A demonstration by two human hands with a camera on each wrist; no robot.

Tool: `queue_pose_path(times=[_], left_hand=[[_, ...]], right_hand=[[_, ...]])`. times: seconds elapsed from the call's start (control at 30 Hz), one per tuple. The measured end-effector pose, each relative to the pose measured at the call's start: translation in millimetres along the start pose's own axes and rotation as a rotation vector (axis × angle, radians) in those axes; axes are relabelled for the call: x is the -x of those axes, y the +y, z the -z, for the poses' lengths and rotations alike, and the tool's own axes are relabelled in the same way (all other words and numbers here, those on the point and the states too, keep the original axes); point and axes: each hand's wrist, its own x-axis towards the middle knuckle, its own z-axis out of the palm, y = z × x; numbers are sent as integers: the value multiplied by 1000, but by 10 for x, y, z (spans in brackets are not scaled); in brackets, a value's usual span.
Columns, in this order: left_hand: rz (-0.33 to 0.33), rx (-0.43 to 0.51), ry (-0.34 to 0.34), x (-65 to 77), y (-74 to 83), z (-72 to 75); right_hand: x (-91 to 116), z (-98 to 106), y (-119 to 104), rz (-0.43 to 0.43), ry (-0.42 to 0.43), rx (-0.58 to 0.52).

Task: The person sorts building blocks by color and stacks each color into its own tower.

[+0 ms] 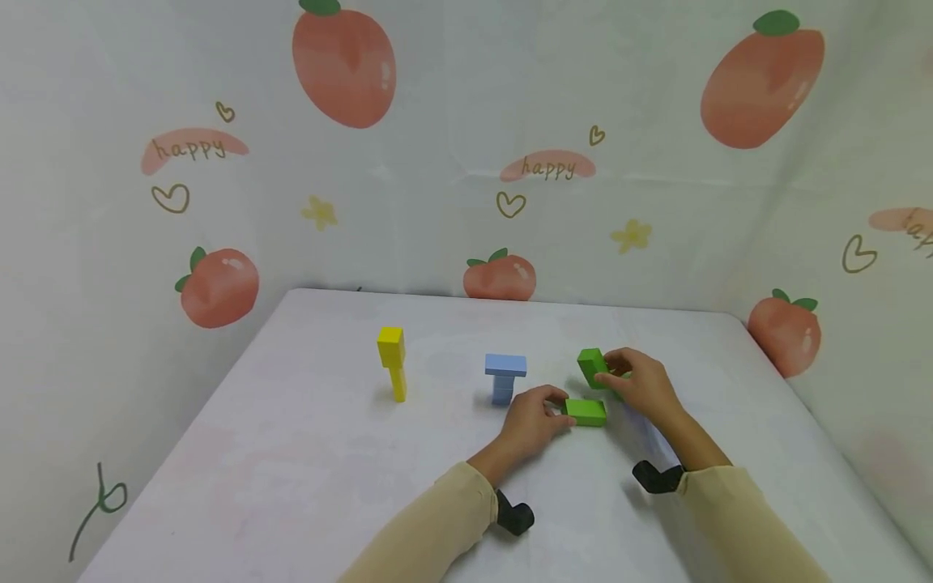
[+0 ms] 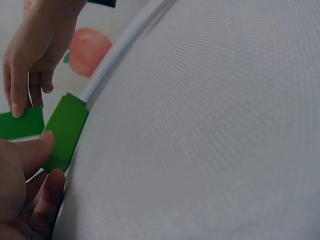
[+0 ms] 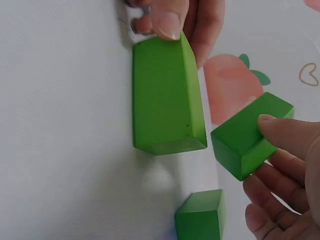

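Note:
Low on the table, my left hand (image 1: pixel 530 423) pinches the end of a green block (image 1: pixel 586 412) between thumb and fingers; that block lies flat on the surface. My right hand (image 1: pixel 645 389) holds a second green block (image 1: pixel 593 368) tilted and raised, just behind the first and apart from it in the right wrist view. A third green block (image 3: pixel 200 216) rests on the table near the right hand, mostly hidden behind it in the head view.
Left of the hands stand stacked blue blocks (image 1: pixel 505 365) with a flat piece on top. Farther left, a yellow cube (image 1: pixel 390 346) sits on a slim upright yellow block (image 1: pixel 398 385). A printed curtain (image 1: pixel 437 202) hangs behind the white table (image 1: pixel 291 453).

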Motion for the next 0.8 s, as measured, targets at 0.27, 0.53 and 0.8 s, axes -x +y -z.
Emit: queue_pose_path(times=[0.27,0.53,0.8], left_hand=[[-19,-8,18,0,-6,-5],[-27,6,18,7,-2,3],[-20,-2,15,14,25,17]], right_hand=[[231,-21,40,18,101,-102],[374,-128,85,2,120,-188],[442,-233,65,35,172,-258]])
